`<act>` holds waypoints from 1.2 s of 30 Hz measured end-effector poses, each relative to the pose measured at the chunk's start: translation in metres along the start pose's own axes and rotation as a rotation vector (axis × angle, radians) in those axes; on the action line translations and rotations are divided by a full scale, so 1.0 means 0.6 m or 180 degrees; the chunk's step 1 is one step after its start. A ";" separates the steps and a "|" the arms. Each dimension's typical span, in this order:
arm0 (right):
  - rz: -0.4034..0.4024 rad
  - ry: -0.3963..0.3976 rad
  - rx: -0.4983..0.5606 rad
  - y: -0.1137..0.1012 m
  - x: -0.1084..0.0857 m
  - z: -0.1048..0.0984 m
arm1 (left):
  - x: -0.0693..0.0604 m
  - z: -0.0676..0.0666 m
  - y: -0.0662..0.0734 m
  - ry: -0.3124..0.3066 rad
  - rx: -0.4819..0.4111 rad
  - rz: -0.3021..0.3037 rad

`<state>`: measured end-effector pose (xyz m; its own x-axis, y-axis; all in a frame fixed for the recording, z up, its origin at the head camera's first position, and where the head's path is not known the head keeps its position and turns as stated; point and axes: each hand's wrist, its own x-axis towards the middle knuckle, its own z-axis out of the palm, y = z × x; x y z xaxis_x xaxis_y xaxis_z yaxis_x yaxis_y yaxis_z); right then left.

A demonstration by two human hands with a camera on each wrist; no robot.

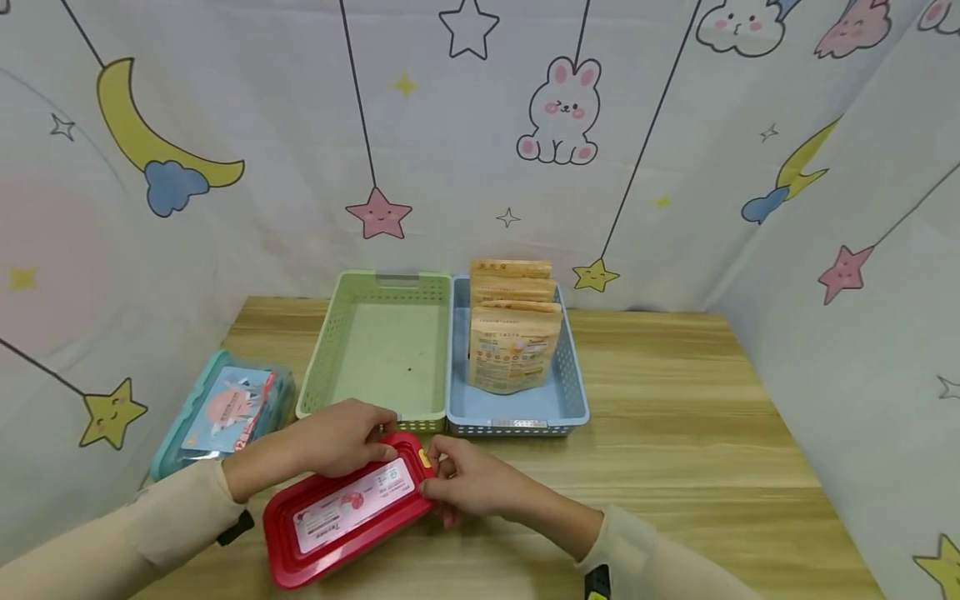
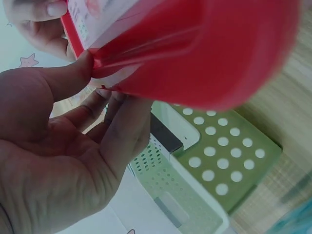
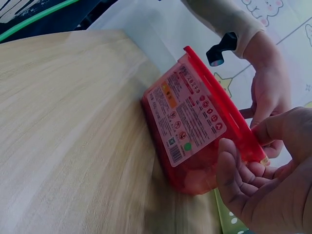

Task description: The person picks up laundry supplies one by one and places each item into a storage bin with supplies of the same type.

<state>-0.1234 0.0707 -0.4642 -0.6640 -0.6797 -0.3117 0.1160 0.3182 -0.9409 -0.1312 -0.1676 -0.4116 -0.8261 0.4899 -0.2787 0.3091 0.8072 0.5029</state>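
Observation:
A red lidded plastic box [image 1: 347, 510] with a pink label on its lid stands tilted over the table's front, in front of the baskets. My left hand [image 1: 339, 439] pinches the lid's far edge, thumb on top; in the left wrist view the left fingers [image 2: 124, 122] lie beneath the rim. At the box's right end, by a yellow tab [image 1: 424, 458], my right hand [image 1: 474, 481] pinches the corner. The right wrist view shows the printed side label [image 3: 187, 114] and translucent red walls; the contents cannot be made out.
Behind the hands stand a green basket [image 1: 315, 367] and, adjoining it, a blue basket [image 1: 577, 392] with several tan pouches [image 1: 517, 348] upright inside. A teal-lidded clear box [image 1: 228, 408] lies at the left. White printed cloth [image 1: 300, 167] encloses the wooden table [image 1: 675, 433].

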 end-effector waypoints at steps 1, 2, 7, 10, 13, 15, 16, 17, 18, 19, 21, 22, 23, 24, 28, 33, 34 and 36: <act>0.0007 0.0029 0.0008 0.001 -0.001 0.000 | 0.001 0.000 0.000 0.0004 -0.0012 0.0017; 0.0008 0.0051 0.0015 0.001 -0.001 -0.001 | 0.001 0.001 -0.001 0.0006 -0.0026 0.0032; -0.0028 0.0103 0.0020 0.002 -0.003 -0.002 | 0.004 -0.002 -0.010 -0.0038 -0.0172 0.0042; -0.0045 0.0120 -0.0049 0.000 -0.004 -0.007 | 0.003 -0.008 -0.018 -0.0121 -0.0231 0.0162; -0.0082 0.0156 -0.0105 -0.002 -0.005 -0.014 | -0.002 -0.017 -0.024 -0.0322 -0.0360 0.0237; -0.0120 0.0199 -0.0128 -0.002 -0.006 -0.018 | -0.007 -0.024 -0.025 -0.0501 -0.0444 0.0203; -0.0139 0.0228 -0.0146 -0.001 -0.006 -0.019 | -0.010 -0.027 -0.026 -0.0597 -0.0484 0.0166; -0.0158 0.0256 -0.0162 0.000 -0.006 -0.021 | -0.012 -0.029 -0.026 -0.0696 -0.0537 0.0093; -0.0167 0.0281 -0.0180 0.001 -0.007 -0.022 | -0.015 -0.031 -0.027 -0.0782 -0.0549 0.0035; -0.0177 0.0313 -0.0204 0.002 -0.007 -0.022 | -0.016 -0.032 -0.027 -0.0863 -0.0570 -0.0034; -0.0196 0.0359 -0.0242 0.004 -0.007 -0.024 | -0.019 -0.033 -0.028 -0.1018 -0.0659 -0.0181; -0.0202 0.0376 -0.0256 0.005 -0.007 -0.024 | -0.020 -0.034 -0.029 -0.1077 -0.0706 -0.0246; -0.0219 0.0387 -0.0256 0.006 -0.008 -0.025 | -0.020 -0.034 -0.030 -0.1124 -0.0749 -0.0306; -0.0228 0.0401 -0.0273 0.006 -0.008 -0.025 | -0.020 -0.034 -0.032 -0.1167 -0.0790 -0.0347; -0.0262 0.0454 -0.0359 0.007 -0.010 -0.029 | -0.019 -0.032 -0.036 -0.1248 -0.0968 -0.0436; -0.0136 0.0335 -0.0311 0.010 -0.013 -0.036 | -0.017 -0.029 -0.037 -0.1253 -0.1077 -0.0406; -0.0074 0.0231 -0.0238 0.012 -0.014 -0.036 | -0.018 -0.028 -0.036 -0.1247 -0.1085 -0.0402; 0.0039 -0.0022 -0.0020 0.018 -0.015 -0.033 | -0.019 -0.026 -0.035 -0.1242 -0.1092 -0.0411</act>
<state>-0.1308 0.0934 -0.4687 -0.6575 -0.6801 -0.3242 0.1194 0.3308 -0.9361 -0.1356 -0.1954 -0.4063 -0.5903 0.5325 -0.6066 -0.0091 0.7470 0.6648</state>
